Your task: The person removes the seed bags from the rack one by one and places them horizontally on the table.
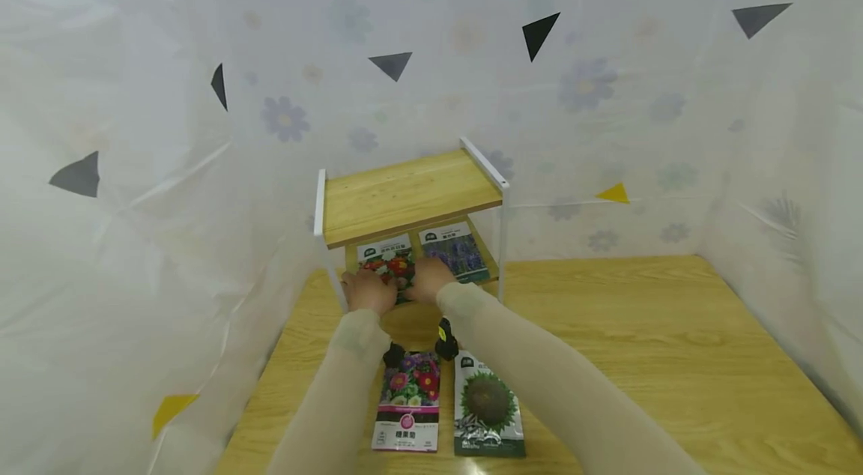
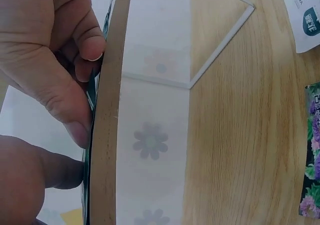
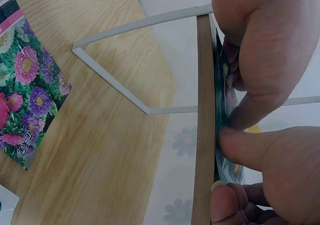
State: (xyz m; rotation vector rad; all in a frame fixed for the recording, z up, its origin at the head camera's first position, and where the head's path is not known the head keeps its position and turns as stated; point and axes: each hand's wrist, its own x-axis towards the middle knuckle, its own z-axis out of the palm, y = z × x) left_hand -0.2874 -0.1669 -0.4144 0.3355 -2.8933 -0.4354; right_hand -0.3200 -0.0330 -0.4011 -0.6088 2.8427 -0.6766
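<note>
On the lower board of a small white-framed shelf lies a seed packet [image 1: 387, 249] with red and white flowers. My left hand [image 1: 369, 291] pinches its left near edge. At its right near corner my right hand [image 1: 430, 279] holds it with curled fingers and thumb. Edge-on in the right wrist view, the packet [image 3: 221, 102] lies against the board's front edge [image 3: 203, 120], both thumbs on it. The left wrist view shows the right hand [image 2: 45, 60] above the left hand [image 2: 22, 177]. Fingers partly cover the packet's lower half.
A purple-flower seed packet [image 1: 455, 250] lies on the same board, to the right. The upper wooden board [image 1: 411, 194] overhangs both hands. An aster packet [image 1: 407, 407] and a sunflower packet [image 1: 488, 407] lie on the table [image 1: 647, 355] in front. Patterned sheeting [image 1: 431, 25] encloses the table.
</note>
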